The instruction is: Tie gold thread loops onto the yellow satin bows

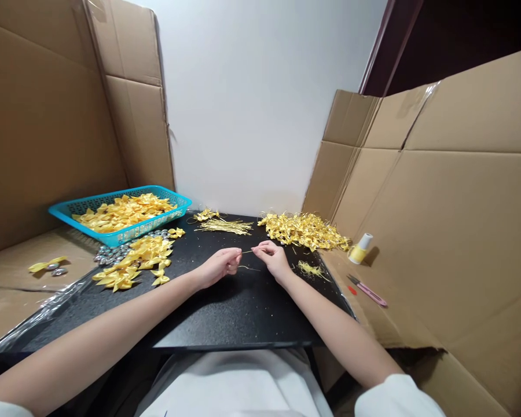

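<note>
Pinching a thin gold cord [246, 252] between the left hand [220, 268] and the right hand [273, 260], just above the black table [226, 318].

Handling a single cord at this step, perhaps straightening or knotting, but too fine to be sure. Calling next, by the look of it, for a firm hold on both sides and small, careful fingertip movements. Holding the left hand curled almost into a fist, with thumb and forefinger clamped on the cord. Holding the right hand less tightly bent, with thumb and fingertips together on the same cord. Showing a loose strand [245, 267] just below the left hand, a bundle of cords [224, 226] beyond both hands, yellow bows [148, 253] left of the left hand, a heap of corded bows [303, 230] beyond the right hand, and cord scraps [311, 270] to its right.
</note>
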`<state>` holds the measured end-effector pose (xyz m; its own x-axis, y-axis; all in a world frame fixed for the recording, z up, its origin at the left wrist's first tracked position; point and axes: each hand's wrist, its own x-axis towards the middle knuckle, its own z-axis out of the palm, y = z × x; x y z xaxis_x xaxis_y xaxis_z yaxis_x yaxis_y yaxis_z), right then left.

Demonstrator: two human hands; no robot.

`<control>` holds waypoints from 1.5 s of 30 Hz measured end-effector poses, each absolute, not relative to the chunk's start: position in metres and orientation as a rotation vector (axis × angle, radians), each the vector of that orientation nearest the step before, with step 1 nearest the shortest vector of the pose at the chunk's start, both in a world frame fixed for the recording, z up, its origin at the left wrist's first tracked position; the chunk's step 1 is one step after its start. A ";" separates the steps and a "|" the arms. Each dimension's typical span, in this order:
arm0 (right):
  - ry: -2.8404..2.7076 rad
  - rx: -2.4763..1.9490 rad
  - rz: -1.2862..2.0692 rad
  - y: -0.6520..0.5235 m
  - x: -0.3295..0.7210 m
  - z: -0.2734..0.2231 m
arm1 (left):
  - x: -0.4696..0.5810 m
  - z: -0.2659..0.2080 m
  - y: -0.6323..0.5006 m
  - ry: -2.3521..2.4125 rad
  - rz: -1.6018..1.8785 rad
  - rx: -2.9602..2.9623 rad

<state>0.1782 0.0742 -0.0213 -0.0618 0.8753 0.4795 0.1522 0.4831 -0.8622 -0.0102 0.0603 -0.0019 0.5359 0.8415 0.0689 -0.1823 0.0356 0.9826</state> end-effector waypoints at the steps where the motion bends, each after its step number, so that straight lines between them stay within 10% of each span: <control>1: -1.553 -0.945 0.735 0.075 0.179 -0.022 | -0.010 -0.001 0.060 0.645 0.883 1.287; 27: -2.247 -0.969 -0.195 0.044 0.178 -0.001 | -0.013 -0.006 0.063 0.944 0.880 1.682; 45: -2.039 -0.892 0.273 0.048 0.176 -0.002 | -0.014 -0.006 0.064 0.863 0.859 1.843</control>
<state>0.1760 0.0479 -0.0024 -0.3654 0.6824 0.6331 0.4917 0.7190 -0.4912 -0.0145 0.0644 -0.0057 0.5153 0.8324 0.2038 0.2082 -0.3522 0.9125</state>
